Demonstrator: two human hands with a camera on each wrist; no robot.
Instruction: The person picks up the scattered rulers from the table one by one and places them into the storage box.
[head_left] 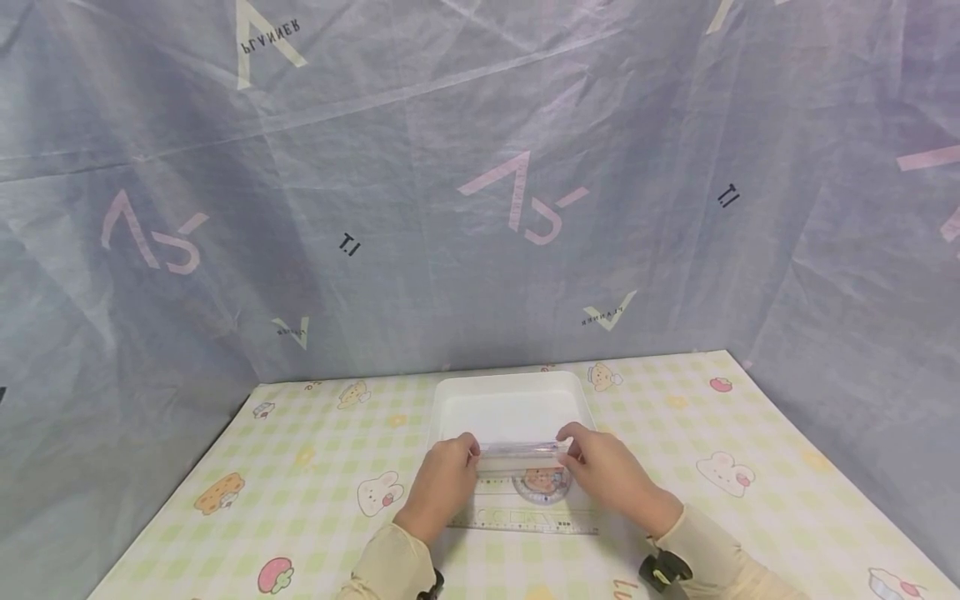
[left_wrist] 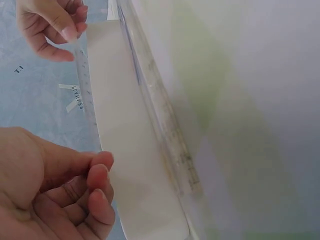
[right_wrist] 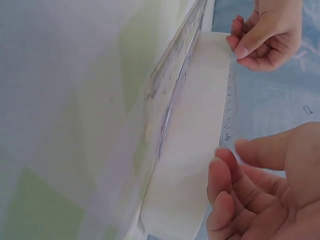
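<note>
A person's two hands meet over the near edge of a white tray [head_left: 510, 408], which stands toward the back of the table [head_left: 315, 517]. Between them they hold a clear ruler [head_left: 517, 449], roughly level and crosswise. The left hand [head_left: 446, 475] pinches its left end between thumb and fingertips; the right hand [head_left: 611, 471] has its thumb and forefinger, a little apart from each other, on the two long edges at the right end. The two hands are apart, with the ruler spanning the gap. From the wrist views the ruler shows just beyond the top of the tray's near wall; whether it touches the rim I cannot tell. Just in front of the tray lie a round protractor [head_left: 543, 486] with a coloured picture on it and, nearer the person, a longer clear ruler [head_left: 525, 522] with a scale and cut-out shapes, lying between the forearms. The table is covered in a green-checked cloth [head_left: 645, 533] printed with rabbits, strawberries and cakes. Grey-blue fabric [head_left: 420, 317] hangs behind and at the sides. Both sleeves [head_left: 390, 560] are beige.
</note>
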